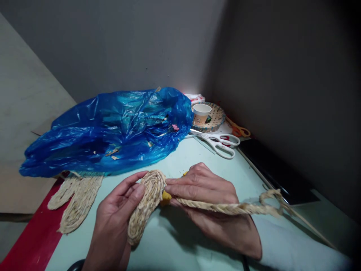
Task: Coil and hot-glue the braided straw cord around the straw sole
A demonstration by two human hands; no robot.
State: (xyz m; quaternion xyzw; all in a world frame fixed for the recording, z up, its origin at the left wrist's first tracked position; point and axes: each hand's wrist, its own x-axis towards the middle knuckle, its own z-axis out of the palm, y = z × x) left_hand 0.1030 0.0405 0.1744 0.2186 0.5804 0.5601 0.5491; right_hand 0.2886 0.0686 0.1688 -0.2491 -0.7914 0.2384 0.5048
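Left hand (pixel 118 210) clamps the coil (pixel 148 199) edge-on; right hand (pixel 205 192) pinches the braid (pixel 231 207) against its rim. It looks light, rough and pliable, so the rim seems the best grip.

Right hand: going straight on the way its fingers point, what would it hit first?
The right hand would meet the straw coil at its fingertips; the left hand seemingly lies just behind.

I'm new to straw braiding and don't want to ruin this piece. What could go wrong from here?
The loose braid trails off to the right past the sleeve; a snag there could tug the outer round off the straw oval. The oval stands on edge, pinched only between the left hand and right hand, so a slack grip might let it loosen.
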